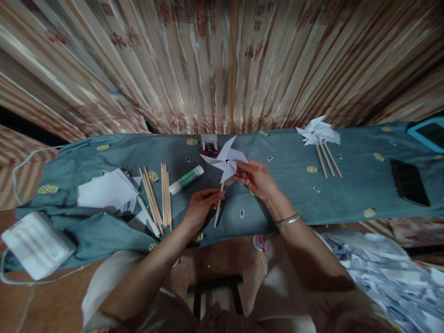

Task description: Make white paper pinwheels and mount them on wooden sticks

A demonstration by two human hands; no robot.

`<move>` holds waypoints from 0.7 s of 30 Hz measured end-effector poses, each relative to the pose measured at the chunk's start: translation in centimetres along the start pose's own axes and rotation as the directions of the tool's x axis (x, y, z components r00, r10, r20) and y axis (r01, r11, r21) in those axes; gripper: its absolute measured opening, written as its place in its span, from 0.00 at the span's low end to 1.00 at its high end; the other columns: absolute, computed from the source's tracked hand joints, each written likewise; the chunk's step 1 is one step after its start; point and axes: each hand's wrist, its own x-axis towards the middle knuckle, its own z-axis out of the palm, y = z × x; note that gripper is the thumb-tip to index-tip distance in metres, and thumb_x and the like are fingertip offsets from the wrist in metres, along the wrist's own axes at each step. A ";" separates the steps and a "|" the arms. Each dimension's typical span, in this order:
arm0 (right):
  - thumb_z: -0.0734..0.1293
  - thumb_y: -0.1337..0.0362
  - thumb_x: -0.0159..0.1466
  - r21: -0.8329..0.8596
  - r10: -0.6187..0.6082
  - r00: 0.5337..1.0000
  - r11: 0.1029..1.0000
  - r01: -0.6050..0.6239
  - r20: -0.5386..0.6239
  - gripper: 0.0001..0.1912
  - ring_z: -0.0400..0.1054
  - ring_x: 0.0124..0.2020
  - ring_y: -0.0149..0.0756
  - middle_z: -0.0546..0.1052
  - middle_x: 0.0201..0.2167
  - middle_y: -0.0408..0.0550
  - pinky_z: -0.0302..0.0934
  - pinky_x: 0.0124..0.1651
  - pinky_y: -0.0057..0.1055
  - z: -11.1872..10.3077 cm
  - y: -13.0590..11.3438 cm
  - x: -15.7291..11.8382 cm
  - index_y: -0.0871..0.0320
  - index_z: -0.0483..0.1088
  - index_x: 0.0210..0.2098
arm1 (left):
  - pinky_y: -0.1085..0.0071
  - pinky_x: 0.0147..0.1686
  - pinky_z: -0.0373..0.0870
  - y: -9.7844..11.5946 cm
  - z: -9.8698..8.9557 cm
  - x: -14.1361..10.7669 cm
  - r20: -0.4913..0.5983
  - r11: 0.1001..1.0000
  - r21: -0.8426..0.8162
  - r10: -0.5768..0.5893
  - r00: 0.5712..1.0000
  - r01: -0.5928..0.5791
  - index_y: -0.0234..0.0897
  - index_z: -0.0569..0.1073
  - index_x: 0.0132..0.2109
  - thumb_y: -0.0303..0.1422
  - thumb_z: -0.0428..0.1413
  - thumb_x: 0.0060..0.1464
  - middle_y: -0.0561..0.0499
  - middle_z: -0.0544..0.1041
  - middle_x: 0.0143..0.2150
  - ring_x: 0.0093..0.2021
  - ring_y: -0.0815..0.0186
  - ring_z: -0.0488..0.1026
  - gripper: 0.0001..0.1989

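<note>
A white paper pinwheel (222, 162) with a shiny pin at its centre is held up over the cloth in front of me. My left hand (204, 206) pinches its wooden stick (217, 216) below the blades. The fingers of my right hand (255, 177) are closed on the pinwheel's right-hand blade. Just behind the pinwheel stands a small red open box (210, 148) of dark pins. A green and white glue stick (187, 179) lies to the left of it. Several loose wooden sticks (166, 196) lie farther left, next to a pile of white paper sheets (106, 190).
Several pinwheels (317, 131) on sticks lie together at the right. Beyond them are a black phone (409, 182) and a blue-framed device (430, 134). A white power strip (38, 245) with a cable sits at the left edge of the green cloth (287, 194). A curtain (222, 69) hangs behind.
</note>
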 end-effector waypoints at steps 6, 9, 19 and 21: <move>0.76 0.68 0.55 -0.006 0.002 1.000 1.000 -0.002 -0.002 0.05 0.75 0.23 0.28 0.81 0.23 0.43 0.73 0.29 0.21 0.1 0.1 -0.2 0.59 0.77 0.27 | 0.75 0.24 0.57 -0.2 -0.2 0.0 0.009 1.000 0.017 0.023 1.000 -0.023 0.32 0.81 0.28 0.44 0.74 0.26 0.49 0.78 0.24 0.23 0.74 0.65 0.22; 0.76 0.67 0.54 -0.015 0.005 1.000 1.000 -0.005 0.007 0.05 0.75 0.23 0.27 0.81 0.23 0.43 0.73 0.29 0.20 0.1 0.1 -0.3 0.59 0.76 0.27 | 0.74 0.24 0.57 -0.2 -0.2 0.0 0.010 0.999 0.021 0.032 0.999 -0.032 0.33 0.81 0.28 0.44 0.74 0.27 0.49 0.77 0.24 0.23 0.73 0.65 0.22; 0.77 0.66 0.55 -0.044 0.028 0.999 0.999 -0.026 0.029 0.06 0.76 0.24 0.28 0.81 0.23 0.43 0.73 0.29 0.20 0.2 0.2 -0.5 0.59 0.77 0.27 | 0.75 0.23 0.57 -0.3 -0.3 0.1 0.027 0.999 0.021 0.045 0.999 -0.046 0.32 0.82 0.29 0.43 0.74 0.30 0.50 0.77 0.25 0.22 0.75 0.63 0.21; 0.77 0.66 0.55 -0.049 0.030 0.999 0.998 -0.028 0.034 0.06 0.76 0.24 0.28 0.81 0.24 0.44 0.73 0.29 0.20 0.2 0.3 -0.6 0.60 0.77 0.27 | 0.75 0.23 0.57 -0.4 -0.3 0.1 0.026 0.999 0.025 0.048 0.999 -0.049 0.32 0.81 0.28 0.44 0.74 0.30 0.50 0.77 0.25 0.22 0.75 0.63 0.21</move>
